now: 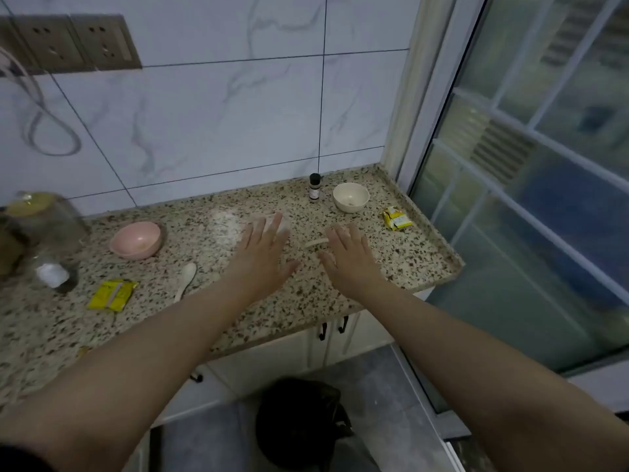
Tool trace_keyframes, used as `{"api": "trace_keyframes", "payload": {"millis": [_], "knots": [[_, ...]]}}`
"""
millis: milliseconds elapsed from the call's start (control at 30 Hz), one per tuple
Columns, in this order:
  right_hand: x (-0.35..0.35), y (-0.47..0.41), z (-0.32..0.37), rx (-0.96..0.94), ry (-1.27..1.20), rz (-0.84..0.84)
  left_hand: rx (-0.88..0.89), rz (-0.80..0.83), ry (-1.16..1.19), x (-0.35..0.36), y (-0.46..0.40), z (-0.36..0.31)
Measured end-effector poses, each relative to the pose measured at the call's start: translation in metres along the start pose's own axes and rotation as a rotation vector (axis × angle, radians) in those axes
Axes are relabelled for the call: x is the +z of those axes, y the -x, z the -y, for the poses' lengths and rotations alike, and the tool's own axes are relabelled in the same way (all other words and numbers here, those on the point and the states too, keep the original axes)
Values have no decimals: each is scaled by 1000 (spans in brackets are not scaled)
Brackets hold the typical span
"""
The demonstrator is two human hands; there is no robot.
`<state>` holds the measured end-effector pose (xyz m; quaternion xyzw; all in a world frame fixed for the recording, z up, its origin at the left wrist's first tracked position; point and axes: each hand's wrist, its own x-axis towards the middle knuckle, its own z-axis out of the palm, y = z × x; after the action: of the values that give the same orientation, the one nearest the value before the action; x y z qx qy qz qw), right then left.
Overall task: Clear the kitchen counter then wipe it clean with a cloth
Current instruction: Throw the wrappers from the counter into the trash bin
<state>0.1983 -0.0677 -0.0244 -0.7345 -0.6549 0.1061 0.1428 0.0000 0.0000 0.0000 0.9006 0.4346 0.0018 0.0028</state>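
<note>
I am holding my left hand and right hand out flat over the speckled granite counter, fingers spread wide, gripping nothing. Clearing is barely beginning, I judge: the pink plastic bowl, cream round bowl, small dark-capped bottle, two yellow packets, pale spoon and white powder patch are all sitting there. I am seeing no cloth.

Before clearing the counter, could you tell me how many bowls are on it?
2: a pink bowl at the left, and a white bowl near the back right corner, beside the small bottle.
</note>
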Motion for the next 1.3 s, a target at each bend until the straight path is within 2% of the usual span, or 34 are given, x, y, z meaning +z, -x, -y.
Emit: {"api": "trace_keyframes", "payload": {"millis": [267,533,633,833,1000,1300], "knots": [[6,-92,-113,110,-36,165,-99,275,80,41,-98,-12],[15,-158,-211,424,0,365,-326,371,198,79,-143,-12],[14,-170,-228,543,-27,349,-456,309,310,96,-152,-5],[25,-201,-247,604,9,319,-688,128,420,121,-168,23],[46,-211,-254,630,16,327,-696,82,375,129,-185,49],[67,-206,-228,459,138,191,-587,223,240,134,-224,69]]}}
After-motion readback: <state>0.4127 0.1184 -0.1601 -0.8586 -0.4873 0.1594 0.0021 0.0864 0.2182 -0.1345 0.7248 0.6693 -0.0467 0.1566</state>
